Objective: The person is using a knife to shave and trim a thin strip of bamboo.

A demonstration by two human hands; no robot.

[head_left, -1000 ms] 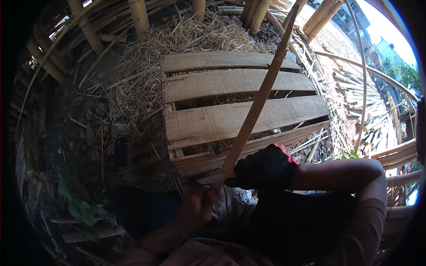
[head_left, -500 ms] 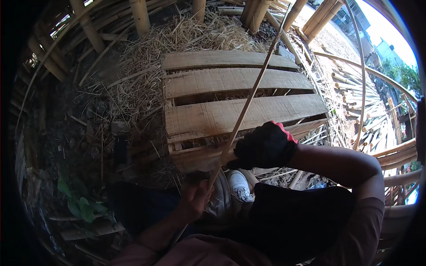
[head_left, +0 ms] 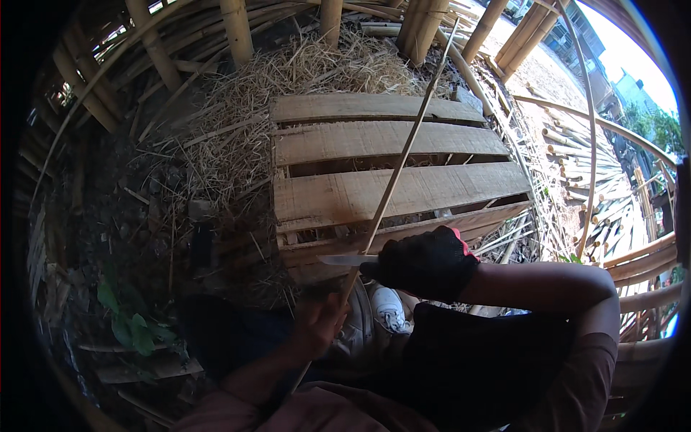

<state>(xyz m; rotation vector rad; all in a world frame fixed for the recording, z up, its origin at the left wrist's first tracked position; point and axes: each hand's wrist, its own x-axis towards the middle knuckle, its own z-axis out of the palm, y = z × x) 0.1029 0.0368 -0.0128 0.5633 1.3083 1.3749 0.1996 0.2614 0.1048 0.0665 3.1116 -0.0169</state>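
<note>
A long thin bamboo strip (head_left: pixel 403 155) slants from my lap up and away to the right, over a slatted wooden crate. My bare left hand (head_left: pixel 321 324) is closed around its lower part. In a black glove with red at the cuff, my right hand (head_left: pixel 425 265) grips a knife (head_left: pixel 344 260); the handle is hidden in the fist. The blade points left and lies across the strip, a little above my left hand. Whether its edge cuts into the strip I cannot tell.
The wooden crate (head_left: pixel 396 189) stands just ahead of my knees. Straw and shavings (head_left: pixel 338 68) are heaped behind it, before upright bamboo posts (head_left: pixel 236 32). Cut bamboo poles (head_left: pixel 586 169) lie at the right. A small green plant (head_left: pixel 133 327) grows at lower left.
The knife blade, hard to make out before, now shows plainly across the strip. My right hand has shifted slightly down, and the whole scene sits a little lower in view.
</note>
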